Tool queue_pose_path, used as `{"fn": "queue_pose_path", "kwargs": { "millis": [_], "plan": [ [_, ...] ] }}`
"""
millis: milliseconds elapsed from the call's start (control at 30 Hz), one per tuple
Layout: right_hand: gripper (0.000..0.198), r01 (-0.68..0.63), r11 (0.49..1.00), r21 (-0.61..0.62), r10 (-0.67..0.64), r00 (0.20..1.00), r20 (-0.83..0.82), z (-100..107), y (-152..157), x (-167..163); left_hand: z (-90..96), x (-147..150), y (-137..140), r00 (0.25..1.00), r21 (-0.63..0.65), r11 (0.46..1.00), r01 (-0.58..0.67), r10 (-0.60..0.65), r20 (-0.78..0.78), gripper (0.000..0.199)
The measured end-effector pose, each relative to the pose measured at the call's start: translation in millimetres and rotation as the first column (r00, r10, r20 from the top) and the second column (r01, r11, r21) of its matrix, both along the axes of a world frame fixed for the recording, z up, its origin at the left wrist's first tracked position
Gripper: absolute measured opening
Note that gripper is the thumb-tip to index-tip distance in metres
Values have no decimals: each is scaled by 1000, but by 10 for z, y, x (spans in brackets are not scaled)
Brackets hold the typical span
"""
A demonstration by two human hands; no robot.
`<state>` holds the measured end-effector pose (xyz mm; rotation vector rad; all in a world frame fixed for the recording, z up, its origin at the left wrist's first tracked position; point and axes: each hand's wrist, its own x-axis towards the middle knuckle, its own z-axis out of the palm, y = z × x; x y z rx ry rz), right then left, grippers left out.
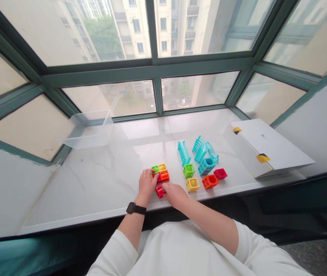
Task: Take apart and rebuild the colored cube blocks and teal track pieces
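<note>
My left hand (147,183), with a dark watch on its wrist, grips the left side of a cluster of toy blocks (163,175) in green, yellow, red and orange. Its fingers hide part of that cluster. Just in front, my right hand (176,194) pinches a red block (160,191) close to the cluster's near side. A bit of green shows beside this red block, partly covered. To the right stand a loose green block (189,170) and a yellow block (192,184), with an orange block (210,181) and another red block (220,173) beyond them.
Several clear blue track pieces (183,153) and a blue block (206,166) lie behind the loose blocks. A transparent plastic bin (90,132) sits at the back left, a white box (267,147) at the right. Windows border the marble-patterned sill (94,184).
</note>
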<state>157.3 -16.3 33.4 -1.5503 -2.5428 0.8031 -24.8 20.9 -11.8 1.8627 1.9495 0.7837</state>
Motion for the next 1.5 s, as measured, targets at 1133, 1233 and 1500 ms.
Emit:
{"fn": "queue_pose_path", "kwargs": {
  "millis": [1133,1233,1500],
  "plan": [
    [54,169,913,-371,-399,180,-899,637,-208,778,954,409,-488,776,109,967,230,-250,579,42],
    [61,128,915,-382,-400,181,-898,615,-225,751,1096,535,-645,668,88,952,293,-270,694,49],
    [61,82,916,-392,-400,189,-897,577,-253,712,1116,669,-768,652,42,968,246,-197,732,54]
  ]
}}
